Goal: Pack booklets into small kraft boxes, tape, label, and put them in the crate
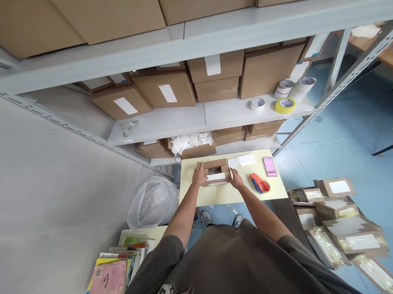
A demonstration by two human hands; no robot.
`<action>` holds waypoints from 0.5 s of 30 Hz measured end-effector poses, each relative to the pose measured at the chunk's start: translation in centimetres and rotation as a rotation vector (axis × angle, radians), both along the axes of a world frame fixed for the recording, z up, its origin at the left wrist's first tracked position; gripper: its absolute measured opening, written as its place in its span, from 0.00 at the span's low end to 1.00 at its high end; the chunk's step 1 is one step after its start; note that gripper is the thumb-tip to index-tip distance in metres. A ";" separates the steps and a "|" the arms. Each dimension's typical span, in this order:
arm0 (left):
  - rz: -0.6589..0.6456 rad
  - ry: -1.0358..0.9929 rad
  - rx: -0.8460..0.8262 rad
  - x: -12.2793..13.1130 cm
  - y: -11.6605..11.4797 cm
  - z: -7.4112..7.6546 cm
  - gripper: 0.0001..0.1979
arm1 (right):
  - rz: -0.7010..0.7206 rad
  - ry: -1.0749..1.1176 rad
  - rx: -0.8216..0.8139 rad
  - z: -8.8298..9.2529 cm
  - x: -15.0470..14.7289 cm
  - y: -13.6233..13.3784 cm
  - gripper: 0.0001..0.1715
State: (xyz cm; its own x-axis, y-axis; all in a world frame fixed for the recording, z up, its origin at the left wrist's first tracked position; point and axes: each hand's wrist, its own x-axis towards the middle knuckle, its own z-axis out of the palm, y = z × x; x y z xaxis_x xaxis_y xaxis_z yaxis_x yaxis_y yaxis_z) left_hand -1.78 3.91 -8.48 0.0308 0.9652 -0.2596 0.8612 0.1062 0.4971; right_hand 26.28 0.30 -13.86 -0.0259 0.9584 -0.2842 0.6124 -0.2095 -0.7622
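A small cardboard box [214, 182] sits on the pale yellow table, with an opening showing between its flaps and a white label on the near side. My left hand [199, 174] grips its left end, thumb toward the label. At the right end, my right hand [236, 179] has its fingers closed on the box's edge. A small whitish piece shows by the right fingers; I cannot tell whether it belongs to the box. Just behind lie white papers [246, 160]. To the right is an orange and blue tape dispenser [260, 183], near a pink item [270, 167].
A metal shelf [171, 119] behind the table [274, 189] holds cardboard boxes and tape rolls [284, 105]. Taped parcels [348, 227] are piled at the right. On the left stand a clear plastic bag [153, 202] and a stack of books [108, 279].
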 end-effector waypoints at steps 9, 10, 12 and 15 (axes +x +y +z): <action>0.055 -0.130 0.107 -0.1 -0.5 -2.4 0.12 | -0.199 0.061 -0.187 -1.3 -2.6 -0.9 0.32; 0.104 -0.133 0.124 0.1 -1.0 -3.1 0.11 | -0.211 0.056 -0.193 -1.5 -2.9 -1.1 0.32; 0.242 -0.145 0.152 0.6 -1.8 -4.3 0.11 | -0.228 0.053 -0.179 -1.8 -3.1 -1.5 0.34; 0.506 -0.226 0.104 1.3 -2.1 -5.6 0.25 | -0.257 0.042 -0.071 -1.9 -1.9 -2.1 0.36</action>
